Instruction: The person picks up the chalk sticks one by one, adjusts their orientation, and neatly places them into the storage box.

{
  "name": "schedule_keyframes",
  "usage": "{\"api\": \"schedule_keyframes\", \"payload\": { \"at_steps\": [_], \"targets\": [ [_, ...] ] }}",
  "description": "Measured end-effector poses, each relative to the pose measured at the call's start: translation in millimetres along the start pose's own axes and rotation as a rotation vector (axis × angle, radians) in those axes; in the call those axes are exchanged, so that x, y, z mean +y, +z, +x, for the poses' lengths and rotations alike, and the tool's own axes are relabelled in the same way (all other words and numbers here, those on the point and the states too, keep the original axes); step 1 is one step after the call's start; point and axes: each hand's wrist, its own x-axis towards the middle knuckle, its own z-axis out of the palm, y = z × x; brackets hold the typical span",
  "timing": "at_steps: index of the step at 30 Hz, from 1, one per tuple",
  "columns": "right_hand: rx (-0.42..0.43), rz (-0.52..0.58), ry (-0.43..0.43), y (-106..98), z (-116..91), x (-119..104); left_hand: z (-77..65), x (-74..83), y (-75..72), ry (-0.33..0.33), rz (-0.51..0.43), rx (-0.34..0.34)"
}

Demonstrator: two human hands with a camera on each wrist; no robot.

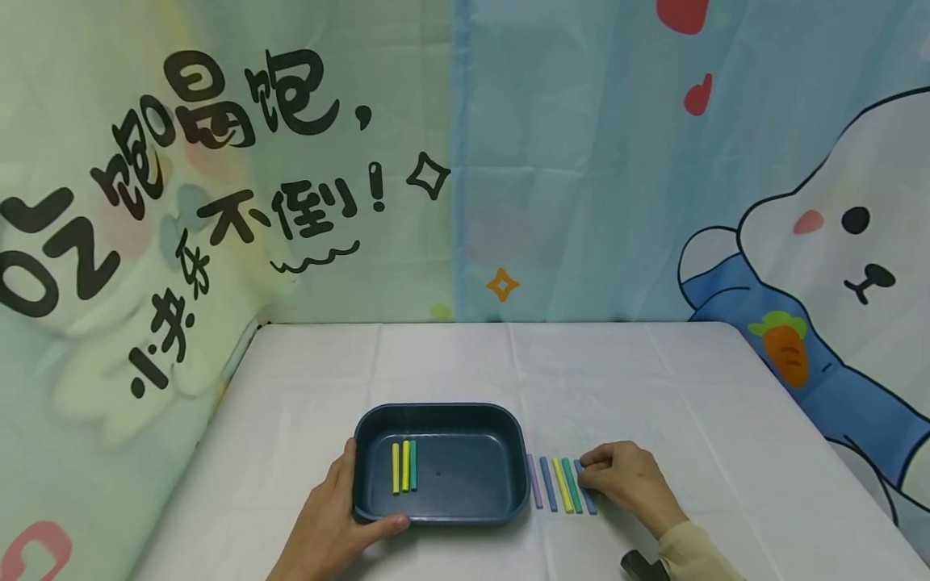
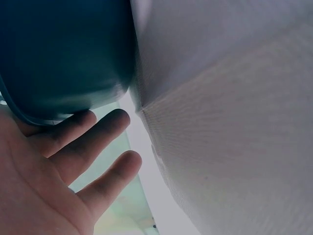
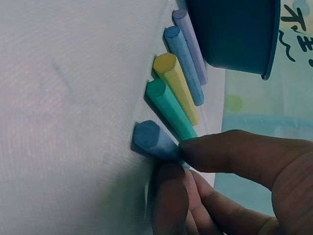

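Note:
A dark blue tray point(image 1: 465, 504) stands on the white-covered table. My left hand point(image 1: 330, 504) holds its near left corner, thumb at the near side and fingers along the left wall. In the left wrist view, three fingers point(image 2: 100, 142) stretch out beside the tray wall. Two yellow chalk sticks point(image 1: 405, 466) and a green chalk stick point(image 1: 413, 466) lie in the tray's left part. With thumb and finger, my right hand point(image 1: 628, 480) pinches a blue chalk stick point(image 3: 154, 139), the rightmost of a row on the table. Its far end is hidden by the fingers.
Left of the pinched stick lie a green chalk stick point(image 3: 168, 107), a yellow one point(image 3: 176, 85), another blue one point(image 3: 184, 63) and a purple one point(image 3: 190, 44), the last close by the tray. A dark object point(image 1: 643, 566) shows beside the right sleeve. Printed curtains point(image 1: 581, 161) hang behind the table.

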Motion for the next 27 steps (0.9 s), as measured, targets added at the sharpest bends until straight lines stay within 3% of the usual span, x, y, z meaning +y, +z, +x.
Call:
{"api": "schedule_keyframes", "payload": {
  "at_steps": [7, 20, 27],
  "targets": [
    [-0.012, 0.065, 0.044, -0.7, 4.7, 10.6, 0.6, 0.4, 0.4, 0.017, 0.002, -0.002],
    [-0.007, 0.439, 0.142, -7.0, 11.5, 11.5, 1.9, 0.3, -0.2, 0.031, 0.015, 0.007],
    [-0.052, 0.753, 0.162, -5.7, 13.8, -3.4, 1.4, -0.2, -1.6, 0.017, 0.008, 0.001]
  ]
}}
